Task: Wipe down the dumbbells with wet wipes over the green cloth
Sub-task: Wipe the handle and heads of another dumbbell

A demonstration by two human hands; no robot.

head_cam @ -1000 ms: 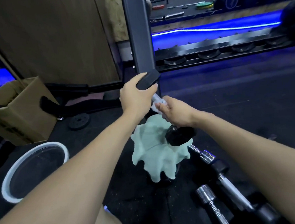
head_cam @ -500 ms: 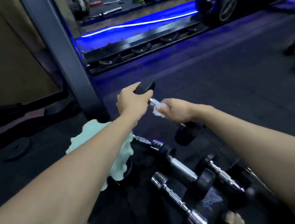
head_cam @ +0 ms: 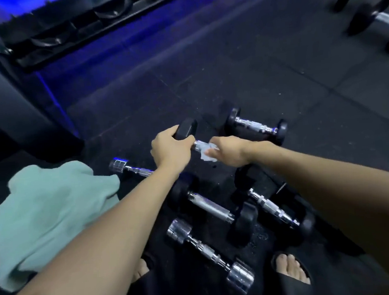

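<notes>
The left hand had its fingers curled over the black end of the dumbbell, holding it up off the floor. The right hand pinched a wet wipe against the chrome handle, wipe bunched right under the fingertips. The green cloth lay off to the left, well apart from both hands, with more dumbbells lying underneath.

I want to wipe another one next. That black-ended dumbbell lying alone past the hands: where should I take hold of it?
Grip the far dumbbell by its chrome bar, coming from above. It lies flat on the floor with the bar bare between the two black ends and nothing near it, so fingers can likely curl under. The left hand and the right hand are busy with the held dumbbell.
</notes>
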